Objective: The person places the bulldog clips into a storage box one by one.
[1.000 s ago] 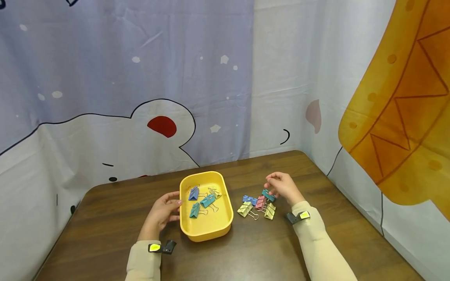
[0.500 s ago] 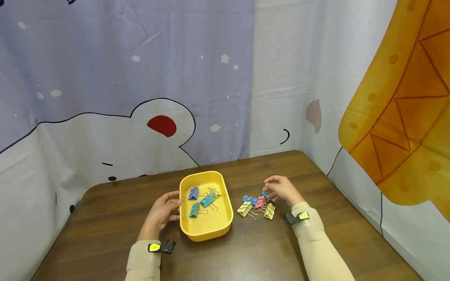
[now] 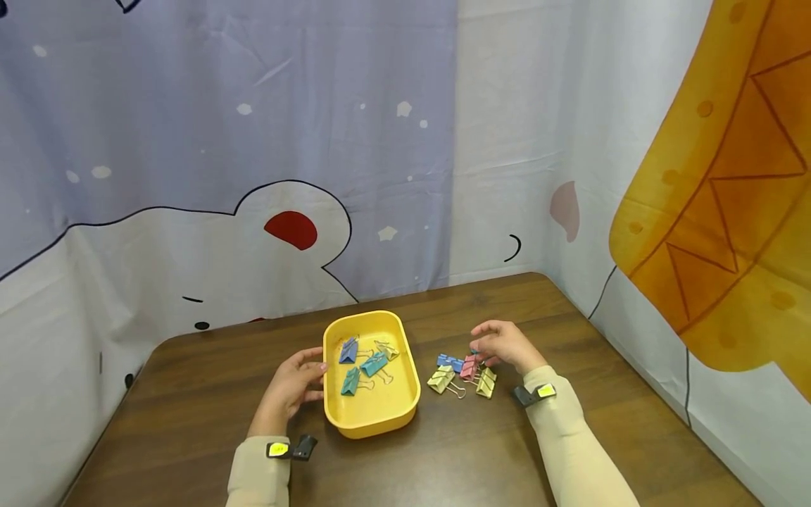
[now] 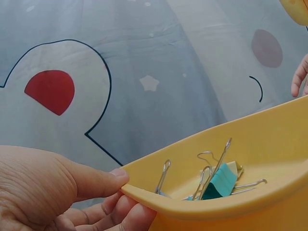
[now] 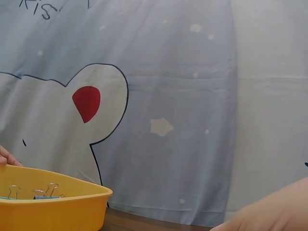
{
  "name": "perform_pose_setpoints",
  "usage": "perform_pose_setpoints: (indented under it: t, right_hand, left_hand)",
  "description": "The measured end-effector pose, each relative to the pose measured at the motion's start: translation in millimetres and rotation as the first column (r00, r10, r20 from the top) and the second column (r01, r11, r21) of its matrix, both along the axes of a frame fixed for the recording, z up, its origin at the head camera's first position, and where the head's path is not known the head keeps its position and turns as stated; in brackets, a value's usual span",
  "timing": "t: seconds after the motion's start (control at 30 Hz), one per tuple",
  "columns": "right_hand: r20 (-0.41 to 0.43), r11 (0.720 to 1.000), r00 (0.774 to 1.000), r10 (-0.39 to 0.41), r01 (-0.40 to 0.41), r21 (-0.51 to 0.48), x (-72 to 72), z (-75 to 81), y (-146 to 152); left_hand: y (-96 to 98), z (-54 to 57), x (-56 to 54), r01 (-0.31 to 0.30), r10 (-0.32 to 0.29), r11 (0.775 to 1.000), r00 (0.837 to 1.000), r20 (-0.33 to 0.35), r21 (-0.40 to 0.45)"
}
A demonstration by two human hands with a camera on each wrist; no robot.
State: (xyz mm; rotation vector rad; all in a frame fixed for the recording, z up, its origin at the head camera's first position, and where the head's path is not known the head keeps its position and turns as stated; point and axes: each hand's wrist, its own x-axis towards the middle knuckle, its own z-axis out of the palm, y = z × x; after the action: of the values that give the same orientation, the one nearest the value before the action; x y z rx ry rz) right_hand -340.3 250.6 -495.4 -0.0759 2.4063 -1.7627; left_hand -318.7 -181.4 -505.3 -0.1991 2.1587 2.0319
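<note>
My left hand [image 3: 291,384] pinches the left rim of a yellow plastic bin [image 3: 374,428]; in the left wrist view its thumb [image 4: 103,183] lies over the rim with fingers below. Inside the bin lie a blue binder clip [image 3: 349,351], a pale yellow one [image 3: 388,349] and two teal ones. To the right, my right hand [image 3: 505,345] pinches a teal binder clip [image 3: 473,351], mostly hidden by the fingers. Beside it on the table are a blue clip [image 3: 450,362], a pink clip [image 3: 469,367] and two pale yellow clips. The right wrist view shows only the hand's edge.
Both hands work over a dark wooden table [image 3: 481,451]. A printed curtain [image 3: 405,141] hangs right behind its back edge and along the right side. The bin's raised walls stand between the left hand and the loose clips.
My right hand has come down onto the teal clip and shifted slightly left, its fingers now covering most of it. The left hand and bin have stayed put.
</note>
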Motion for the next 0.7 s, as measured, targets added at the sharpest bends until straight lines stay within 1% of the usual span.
perform_pose_setpoints:
  t: [0.13, 0.3, 0.5, 0.57, 0.7]
  right_hand:
    - [-0.026, 1.0, 1.0, 0.014, -0.014, -0.023, -1.1, -1.4, -1.3]
    - [-0.026, 0.998, 1.0, -0.01, 0.008, -0.065, -3.0, -3.5, -2.7]
    - [-0.008, 0.985, 0.997, -0.083, 0.08, -0.152, -6.2, -2.9, -2.9]
    - [0.008, 0.979, 0.994, -0.112, 0.112, -0.169, -6.1, -2.7, -2.8]
    - [0.029, 0.975, 0.989, -0.142, 0.145, -0.171, -4.1, -3.4, -3.1]
  left_hand:
    - [-0.4, 0.0, 0.6, -0.003, 0.003, 1.0, 1.0, -0.005, -0.001]
    - [-1.2, 0.1, 0.9, 0.0, 0.0, 1.0, 1.0, -0.004, 0.004]
    - [-0.7, 2.3, -0.2, -0.002, 0.002, 1.0, 1.0, -0.004, -0.004]
    - [-0.5, 2.2, 0.2, 0.0, 0.0, 1.0, 1.0, -0.003, -0.004]
    - [0.1, 1.0, 2.0, -0.004, 0.004, 1.0, 1.0, 0.005, 0.001]
